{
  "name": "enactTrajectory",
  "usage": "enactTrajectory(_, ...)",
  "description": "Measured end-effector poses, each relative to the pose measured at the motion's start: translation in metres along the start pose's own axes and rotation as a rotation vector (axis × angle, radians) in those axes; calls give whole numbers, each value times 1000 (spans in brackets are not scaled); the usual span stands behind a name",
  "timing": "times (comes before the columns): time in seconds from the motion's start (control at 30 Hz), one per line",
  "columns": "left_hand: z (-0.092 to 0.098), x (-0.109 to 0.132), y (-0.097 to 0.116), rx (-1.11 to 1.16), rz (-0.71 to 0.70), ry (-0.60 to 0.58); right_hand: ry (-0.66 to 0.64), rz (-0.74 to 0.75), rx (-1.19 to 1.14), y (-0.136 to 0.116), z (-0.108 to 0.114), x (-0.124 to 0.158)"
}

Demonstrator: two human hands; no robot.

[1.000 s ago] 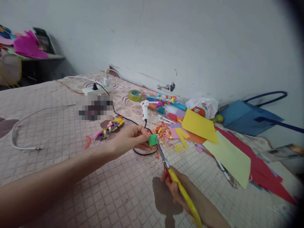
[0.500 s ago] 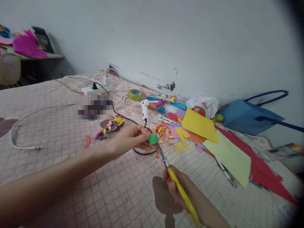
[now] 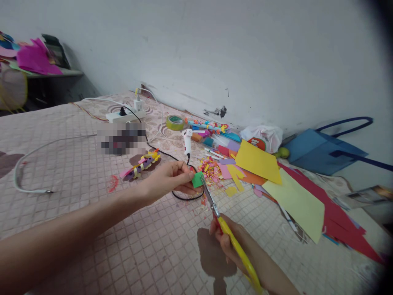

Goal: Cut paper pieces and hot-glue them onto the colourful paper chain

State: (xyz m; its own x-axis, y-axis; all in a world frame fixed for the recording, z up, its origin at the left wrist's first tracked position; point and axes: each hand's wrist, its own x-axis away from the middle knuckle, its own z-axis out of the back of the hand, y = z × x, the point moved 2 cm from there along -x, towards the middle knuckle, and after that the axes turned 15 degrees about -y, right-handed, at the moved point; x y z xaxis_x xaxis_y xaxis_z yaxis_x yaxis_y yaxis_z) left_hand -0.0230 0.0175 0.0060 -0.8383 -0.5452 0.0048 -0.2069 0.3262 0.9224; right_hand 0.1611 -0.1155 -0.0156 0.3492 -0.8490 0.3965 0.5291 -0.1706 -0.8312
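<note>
Between the fingertips of my left hand [image 3: 179,178] is a small piece of green paper [image 3: 197,179]. My right hand [image 3: 227,239] is closed around the yellow handles of a pair of scissors [image 3: 211,200], whose metal blades reach the right edge of the green paper. Just beyond the paper lies a heap of small coloured paper scraps [image 3: 211,170]. A white glue gun [image 3: 187,142] stands behind my left hand, its black cord looping under that hand. To the left of my left wrist rests a decorated purple and yellow craft stick [image 3: 141,165].
Yellow [image 3: 258,162], pale green [image 3: 297,203] and red sheets [image 3: 340,221] spread over the right side. A blue bag [image 3: 322,151] leans by the wall. Behind are a tape roll [image 3: 175,122] and a power strip [image 3: 123,116]. A grey cable [image 3: 18,180] curves at left.
The scissors and my right hand have shifted very slightly, the blades staying at the green paper. My left hand keeps its place.
</note>
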Motion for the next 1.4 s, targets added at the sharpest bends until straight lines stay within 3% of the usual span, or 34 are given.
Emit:
enactTrajectory(0.2, -2, -1, 0, 8, 8, 0, -38, 76, 148, 16, 0, -5)
enactTrajectory(0.6, -2, -1, -2, 0, 4, 16, 73, 35, 224, -17, 0, 3)
enactTrajectory(0.83, -1, -1, -3, -6, -4, 12, 56, 10, 197, -13, -1, -2)
enactTrajectory(1.17, 2, 0, -2, -16, -8, 14, -34, -95, -162, -12, -2, 0)
enactTrajectory(1.4, -2, -1, -1, -2, -2, 5, -2, 46, 119, -3, -1, 1)
